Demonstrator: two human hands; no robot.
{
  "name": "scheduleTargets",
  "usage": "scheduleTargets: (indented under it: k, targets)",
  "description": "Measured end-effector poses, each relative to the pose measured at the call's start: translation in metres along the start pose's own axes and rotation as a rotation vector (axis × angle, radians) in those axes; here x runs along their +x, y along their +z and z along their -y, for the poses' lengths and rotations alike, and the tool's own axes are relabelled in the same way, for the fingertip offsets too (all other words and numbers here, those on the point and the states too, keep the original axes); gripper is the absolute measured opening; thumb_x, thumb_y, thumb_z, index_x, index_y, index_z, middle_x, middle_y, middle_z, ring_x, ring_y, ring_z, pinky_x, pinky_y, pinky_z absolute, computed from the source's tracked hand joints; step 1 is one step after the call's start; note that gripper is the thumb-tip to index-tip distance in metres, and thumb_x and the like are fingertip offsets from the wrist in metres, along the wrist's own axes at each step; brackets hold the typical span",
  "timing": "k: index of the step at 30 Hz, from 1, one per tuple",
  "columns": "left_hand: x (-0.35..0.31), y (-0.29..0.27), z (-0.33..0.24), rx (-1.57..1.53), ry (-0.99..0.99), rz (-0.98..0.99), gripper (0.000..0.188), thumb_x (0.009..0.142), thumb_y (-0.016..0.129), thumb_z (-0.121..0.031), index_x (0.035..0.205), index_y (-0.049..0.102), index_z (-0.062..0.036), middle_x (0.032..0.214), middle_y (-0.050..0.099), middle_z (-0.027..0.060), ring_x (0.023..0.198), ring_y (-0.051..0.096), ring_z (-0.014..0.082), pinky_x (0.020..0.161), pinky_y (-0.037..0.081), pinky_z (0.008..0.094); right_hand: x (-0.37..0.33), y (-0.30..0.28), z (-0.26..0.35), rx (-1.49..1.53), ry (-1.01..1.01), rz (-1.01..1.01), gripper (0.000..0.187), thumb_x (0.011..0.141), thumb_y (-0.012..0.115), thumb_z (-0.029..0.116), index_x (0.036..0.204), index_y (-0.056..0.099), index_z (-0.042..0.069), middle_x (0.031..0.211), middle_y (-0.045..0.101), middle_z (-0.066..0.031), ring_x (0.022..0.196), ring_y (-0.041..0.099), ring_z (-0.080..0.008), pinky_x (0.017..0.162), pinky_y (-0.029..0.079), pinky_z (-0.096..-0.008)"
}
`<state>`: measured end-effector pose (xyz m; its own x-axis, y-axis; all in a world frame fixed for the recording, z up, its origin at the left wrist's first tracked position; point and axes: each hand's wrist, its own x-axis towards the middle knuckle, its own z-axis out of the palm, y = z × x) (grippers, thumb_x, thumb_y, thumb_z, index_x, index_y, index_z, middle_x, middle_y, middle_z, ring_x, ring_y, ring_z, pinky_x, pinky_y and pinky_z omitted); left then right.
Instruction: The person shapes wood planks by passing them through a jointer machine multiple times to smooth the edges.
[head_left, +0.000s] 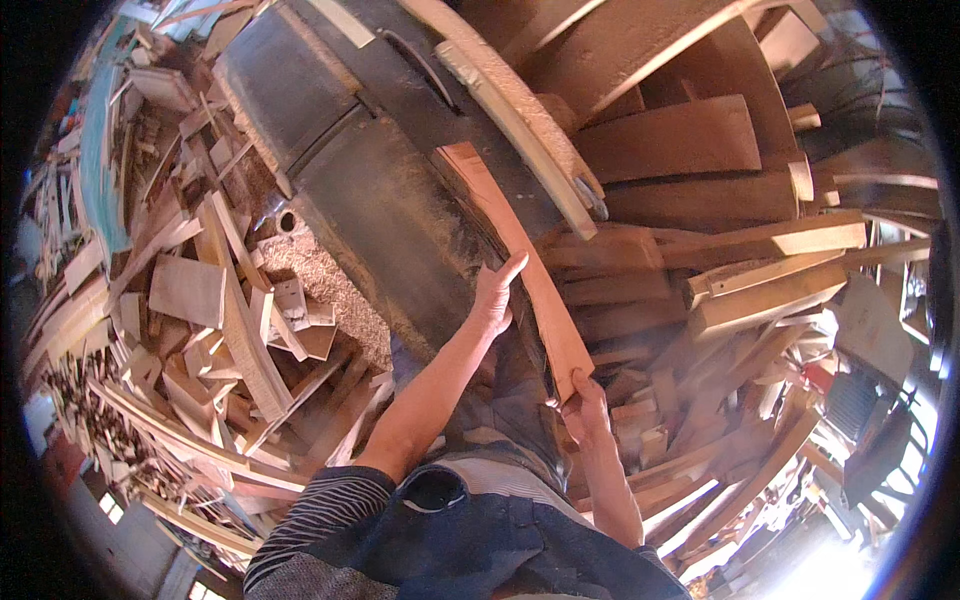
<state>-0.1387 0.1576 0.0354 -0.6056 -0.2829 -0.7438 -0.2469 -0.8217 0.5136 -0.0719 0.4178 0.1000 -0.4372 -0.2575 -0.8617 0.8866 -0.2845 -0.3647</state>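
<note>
As both hands [493,298] grip a slim reddish wooden board [512,230], scuffed dark tabletop [390,205], pale crumbly shavings [325,280]

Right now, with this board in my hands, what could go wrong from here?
The reddish board could slip or tip: the right hand grips its near end, which sticks out past the dark machine table, while the left hand is at its left edge.

A thumb might catch a splinter, since both hands are bare.

Stepping left could be unsteady, with loose wood scraps heaped beside the table.
</note>
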Motion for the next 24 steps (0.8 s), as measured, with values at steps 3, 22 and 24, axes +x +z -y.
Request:
scheduleTargets:
  k: [3,22,24]
  targets:
    - [-0.015,-0.017,-0.006,0.122,0.106,-0.137,0.129,0.078,0.093,-0.044,0.162,0.008,0.005,0.166,0.025,0.0235,0.151,0.031,0.0329,0.125,0.023,0.0445,0.001,0.007,-0.01,-0.316,0.071,-0.11,0.055,0.103,0.067,0.033,0.145,0.053,0.002,0.117,0.072,-0.0084,0.098,0.072,-0.0217,0.079,0.061,-0.0366]
    - [-0.028,-0.173,-0.083,0.879,0.604,-0.754,0.062,0.091,0.074,-0.035,0.129,0.058,0.0107,0.13,0.055,0.026,0.123,0.051,0.0437,0.105,0.041,0.0532,0.06,0.179,-0.117,-1.884,-1.019,0.312,0.059,0.082,0.078,0.013,0.133,0.052,-0.002,0.11,0.064,-0.0272,0.105,0.063,-0.0458,0.085,0.053,-0.052]
    - [-0.022,-0.173,-0.081,0.916,0.834,-0.882,0.045,0.097,0.068,-0.029,0.12,0.059,0.0088,0.12,0.059,0.0248,0.114,0.056,0.0432,0.101,0.045,0.0517,0.059,0.187,-0.12,-1.894,-1.011,0.313,0.058,0.083,0.078,0.014,0.133,0.053,-0.001,0.109,0.064,-0.0271,0.105,0.063,-0.0459,0.085,0.054,-0.0519]
